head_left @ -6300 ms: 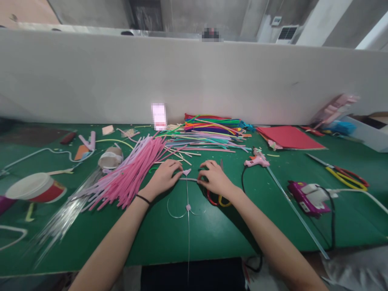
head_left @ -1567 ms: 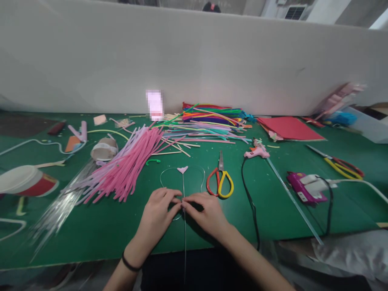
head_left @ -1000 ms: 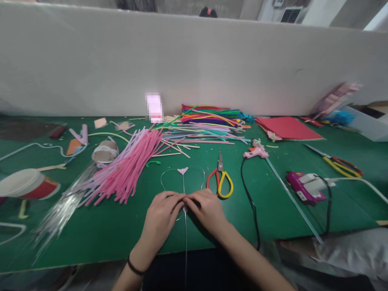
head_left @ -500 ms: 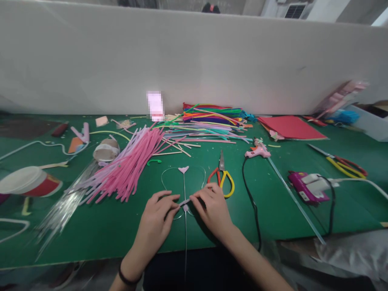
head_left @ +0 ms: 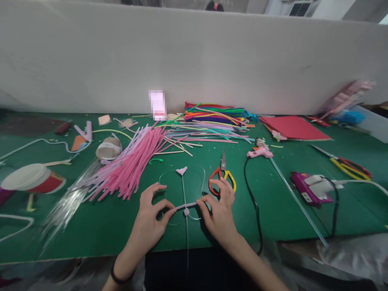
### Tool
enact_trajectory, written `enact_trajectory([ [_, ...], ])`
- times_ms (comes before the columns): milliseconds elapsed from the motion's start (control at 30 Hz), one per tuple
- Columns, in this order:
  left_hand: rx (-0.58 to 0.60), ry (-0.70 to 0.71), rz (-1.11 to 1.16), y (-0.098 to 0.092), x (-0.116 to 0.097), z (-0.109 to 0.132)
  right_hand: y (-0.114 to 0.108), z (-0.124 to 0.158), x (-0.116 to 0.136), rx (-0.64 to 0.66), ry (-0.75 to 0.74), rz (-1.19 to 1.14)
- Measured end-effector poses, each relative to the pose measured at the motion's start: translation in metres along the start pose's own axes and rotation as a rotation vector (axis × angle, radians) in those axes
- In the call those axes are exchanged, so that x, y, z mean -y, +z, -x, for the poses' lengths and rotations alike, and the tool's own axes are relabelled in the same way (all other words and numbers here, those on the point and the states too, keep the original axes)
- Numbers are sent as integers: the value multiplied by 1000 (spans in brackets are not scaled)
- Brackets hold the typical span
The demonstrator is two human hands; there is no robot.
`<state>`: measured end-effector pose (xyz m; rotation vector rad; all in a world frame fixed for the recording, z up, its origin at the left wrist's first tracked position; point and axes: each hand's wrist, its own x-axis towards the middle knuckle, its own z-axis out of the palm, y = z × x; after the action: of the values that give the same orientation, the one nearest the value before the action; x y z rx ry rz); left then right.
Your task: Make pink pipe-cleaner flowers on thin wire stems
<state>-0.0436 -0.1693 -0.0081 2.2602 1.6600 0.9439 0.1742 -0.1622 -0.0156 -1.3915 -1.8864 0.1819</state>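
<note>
Pinching pale strip [head_left: 185,205]: left hand [head_left: 150,220], right hand [head_left: 220,214].

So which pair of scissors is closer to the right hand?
The scissors beside the small pink heart, handles right by the right hand; the other pair lies far right.

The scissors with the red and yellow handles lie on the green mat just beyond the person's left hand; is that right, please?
No: the head view shows the scissors with the red and yellow handles on the green mat just beyond the right hand, not the left hand; both pinch a short pale pipe cleaner.
</note>
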Motion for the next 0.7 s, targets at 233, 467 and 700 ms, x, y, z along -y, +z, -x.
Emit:
enact_trajectory([
  [233,50,-21,-41,-3,6,-6,-3,-6,-7,22,-45,-9],
  [467,195,134,-130,-8,-6,-13,-14,-7,-6,178,-124,-25],
  [700,271,155,-91,-3,-15,-10,-7,-5,-1,219,-130,-7],
])
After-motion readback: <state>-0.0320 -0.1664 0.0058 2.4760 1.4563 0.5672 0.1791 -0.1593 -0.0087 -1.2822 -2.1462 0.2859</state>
